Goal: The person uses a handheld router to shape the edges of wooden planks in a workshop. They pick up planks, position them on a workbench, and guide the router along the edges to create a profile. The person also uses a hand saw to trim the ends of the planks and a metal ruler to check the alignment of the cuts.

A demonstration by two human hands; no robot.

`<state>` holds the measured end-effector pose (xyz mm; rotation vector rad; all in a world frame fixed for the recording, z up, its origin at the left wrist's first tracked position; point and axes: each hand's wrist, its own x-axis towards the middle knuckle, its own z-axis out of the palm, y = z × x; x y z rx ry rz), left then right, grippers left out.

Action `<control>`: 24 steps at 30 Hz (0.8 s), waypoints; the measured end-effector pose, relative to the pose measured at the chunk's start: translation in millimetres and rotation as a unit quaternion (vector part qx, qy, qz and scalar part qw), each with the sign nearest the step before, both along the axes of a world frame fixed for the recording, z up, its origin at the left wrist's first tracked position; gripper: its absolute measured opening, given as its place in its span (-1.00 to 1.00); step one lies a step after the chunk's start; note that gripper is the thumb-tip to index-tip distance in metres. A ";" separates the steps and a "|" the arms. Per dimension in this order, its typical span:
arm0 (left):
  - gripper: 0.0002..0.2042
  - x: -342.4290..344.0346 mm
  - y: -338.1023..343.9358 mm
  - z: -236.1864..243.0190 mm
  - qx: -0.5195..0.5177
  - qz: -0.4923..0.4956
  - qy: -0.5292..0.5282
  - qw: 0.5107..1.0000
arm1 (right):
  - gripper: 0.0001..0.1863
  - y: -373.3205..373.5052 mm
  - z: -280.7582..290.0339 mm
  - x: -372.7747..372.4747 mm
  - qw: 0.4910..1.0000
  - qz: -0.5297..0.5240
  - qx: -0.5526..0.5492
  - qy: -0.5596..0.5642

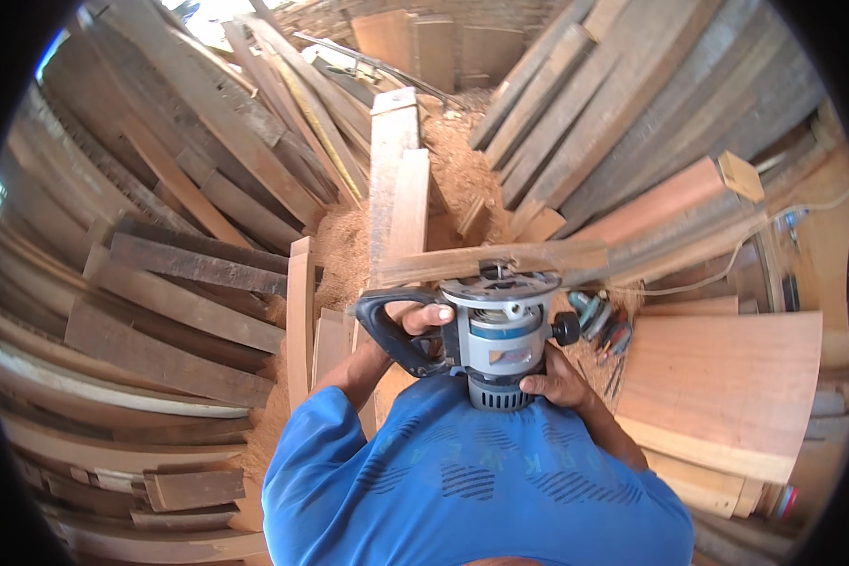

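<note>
A grey and blue electric router [495,349] is held against the front of my blue shirt, its round base and bit facing up. My left hand [423,319] is closed round its black D-shaped handle, thumb showing on top. My right hand [557,377] grips the right side of the router's body, below a black knob. A narrow wooden strip [575,255] lies crosswise just beyond the base; whether it touches the bit I cannot tell.
Stacks of planks [170,292] fan out left and right. Upright boards [396,132] stand ahead among shavings [448,141]. At the right lie power tools [590,316], a pale cord [726,269] and a wide panel [717,377].
</note>
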<state>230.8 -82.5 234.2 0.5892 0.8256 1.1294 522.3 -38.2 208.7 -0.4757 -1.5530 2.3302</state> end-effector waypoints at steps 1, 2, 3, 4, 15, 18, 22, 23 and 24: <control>-0.44 -0.1 -0.2 0.1 0.001 0.003 0.001 1.000 | 0.11 2.8 2.5 2.5 1.000 0.003 0.007 -0.010; -0.44 0.6 -0.8 -0.2 0.002 0.003 0.001 1.000 | 0.12 6.6 4.2 2.7 0.999 0.016 0.028 -0.014; -0.45 0.0 -1.0 -0.1 0.001 0.003 -0.001 1.000 | 0.17 10.1 6.8 4.8 0.999 0.040 0.007 -0.010; -0.45 0.1 -0.8 -0.1 0.000 0.001 0.001 1.000 | 0.11 20.4 12.2 10.2 0.997 0.058 0.050 -0.021; -0.46 -10.0 -3.6 -1.8 -0.001 0.002 -0.008 1.000 | -0.57 101.4 163.8 -41.7 0.968 -0.116 -0.047 0.216; -0.46 -9.5 -4.8 -2.5 0.005 0.000 -0.013 1.000 | -0.60 90.4 155.4 -58.3 0.980 -0.096 -0.122 0.128; -0.46 -7.2 -7.9 -2.4 0.003 0.010 -0.013 1.000 | -0.63 96.8 129.4 13.3 0.961 -0.229 0.053 0.143; -0.46 -6.6 -8.9 -2.6 0.004 0.011 -0.013 1.000 | -0.65 98.2 116.3 22.2 0.953 -0.267 0.109 0.098; -0.46 -6.1 -8.7 -2.9 0.003 0.013 -0.013 1.000 | -0.71 95.7 103.0 28.0 0.942 -0.257 0.214 0.005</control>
